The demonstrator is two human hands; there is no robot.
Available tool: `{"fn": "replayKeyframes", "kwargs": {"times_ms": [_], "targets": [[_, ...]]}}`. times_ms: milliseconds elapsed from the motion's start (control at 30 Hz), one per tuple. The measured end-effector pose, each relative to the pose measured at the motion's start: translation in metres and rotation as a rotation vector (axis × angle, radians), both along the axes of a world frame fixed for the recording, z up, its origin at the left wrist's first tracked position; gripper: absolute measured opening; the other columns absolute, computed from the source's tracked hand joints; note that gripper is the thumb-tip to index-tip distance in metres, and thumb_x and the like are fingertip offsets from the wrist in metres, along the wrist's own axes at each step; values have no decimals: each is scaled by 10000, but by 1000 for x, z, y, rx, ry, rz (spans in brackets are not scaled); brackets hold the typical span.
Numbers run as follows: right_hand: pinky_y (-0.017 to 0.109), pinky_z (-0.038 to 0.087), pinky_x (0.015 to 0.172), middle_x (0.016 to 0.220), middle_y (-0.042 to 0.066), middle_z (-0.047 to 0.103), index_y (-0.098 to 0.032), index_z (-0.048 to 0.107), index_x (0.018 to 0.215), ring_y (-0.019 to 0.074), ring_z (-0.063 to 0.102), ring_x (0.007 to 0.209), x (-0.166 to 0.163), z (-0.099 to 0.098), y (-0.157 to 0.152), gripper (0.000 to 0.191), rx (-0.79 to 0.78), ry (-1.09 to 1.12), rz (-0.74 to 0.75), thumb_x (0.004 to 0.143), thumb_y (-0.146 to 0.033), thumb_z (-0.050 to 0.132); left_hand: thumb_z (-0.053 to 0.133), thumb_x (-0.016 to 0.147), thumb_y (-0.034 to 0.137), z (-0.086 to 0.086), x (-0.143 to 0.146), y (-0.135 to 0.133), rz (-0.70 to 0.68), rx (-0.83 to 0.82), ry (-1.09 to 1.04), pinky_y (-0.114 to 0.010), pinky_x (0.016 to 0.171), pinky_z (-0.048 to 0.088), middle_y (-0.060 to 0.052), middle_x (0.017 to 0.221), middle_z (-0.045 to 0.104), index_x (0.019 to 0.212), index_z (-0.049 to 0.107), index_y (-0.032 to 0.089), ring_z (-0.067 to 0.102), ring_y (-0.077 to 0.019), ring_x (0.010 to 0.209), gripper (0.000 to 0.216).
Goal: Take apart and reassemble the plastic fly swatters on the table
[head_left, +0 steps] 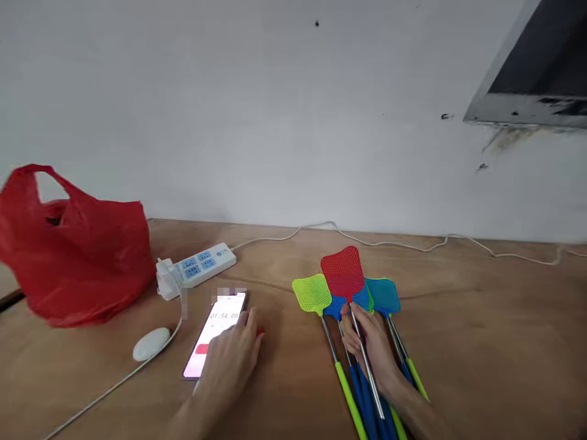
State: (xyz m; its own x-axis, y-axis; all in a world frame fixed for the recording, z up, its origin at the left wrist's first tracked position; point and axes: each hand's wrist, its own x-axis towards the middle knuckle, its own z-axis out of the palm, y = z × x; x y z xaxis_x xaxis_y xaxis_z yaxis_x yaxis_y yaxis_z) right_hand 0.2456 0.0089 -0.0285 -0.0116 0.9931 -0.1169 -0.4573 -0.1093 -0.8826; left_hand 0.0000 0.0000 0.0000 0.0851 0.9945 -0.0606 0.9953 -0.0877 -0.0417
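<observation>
My right hand (369, 342) grips the thin metal shaft of a red fly swatter (343, 273), whose mesh head points away from me. The bare lower end of that shaft has no handle on it. Under and around the hand lie more fly swatters: a yellow-green one (312, 294) at the left, a blue one (337, 307) behind the red head and a teal one (383, 296) at the right. My left hand (229, 354) is over the lower right of a lit phone (220, 318). A small red end (260, 330) shows between its curled fingers and thumb; the rest is hidden.
A white power strip (206, 264) with a plugged-in adapter (167, 278) lies at the back left. Its cord (389, 243) runs along the wall. A white oval device (151, 344) lies beside a cable (119, 384). At far left stands a red plastic bag (87, 263).
</observation>
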Motion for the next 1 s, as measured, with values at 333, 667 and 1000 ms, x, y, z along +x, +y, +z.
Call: {"fn": "replayKeyframes", "kwargs": {"times_ms": [333, 667, 1000], "targets": [[180, 125, 308, 378, -130, 328, -192, 565, 744, 38, 174, 295, -3, -3, -2, 416, -58, -42, 228, 823, -594, 635, 441, 979, 241, 2, -1, 5, -100, 96, -314, -362, 718, 525, -112, 1174, 643, 1243, 527, 183, 688, -259, 886, 283], [193, 131, 314, 376, -128, 344, -168, 581, 754, 37, 163, 292, -11, -3, -11, 406, 27, -111, 527, 908, -544, 577, 659, 844, 517, 4, 22, 21, -21, -269, -1574, -267, 551, 504, 5, 697, 679, 1309, 436, 141, 649, -182, 616, 638], [216, 139, 384, 461, -117, 314, -196, 522, 750, 64, 224, 402, -26, 1, -19, 458, 39, -447, 473, 906, -626, 501, 712, 753, 432, 15, 18, 19, 151, -101, -1532, -228, 383, 482, 60, 508, 651, 1377, 377, 170, 611, -175, 399, 756]]}}
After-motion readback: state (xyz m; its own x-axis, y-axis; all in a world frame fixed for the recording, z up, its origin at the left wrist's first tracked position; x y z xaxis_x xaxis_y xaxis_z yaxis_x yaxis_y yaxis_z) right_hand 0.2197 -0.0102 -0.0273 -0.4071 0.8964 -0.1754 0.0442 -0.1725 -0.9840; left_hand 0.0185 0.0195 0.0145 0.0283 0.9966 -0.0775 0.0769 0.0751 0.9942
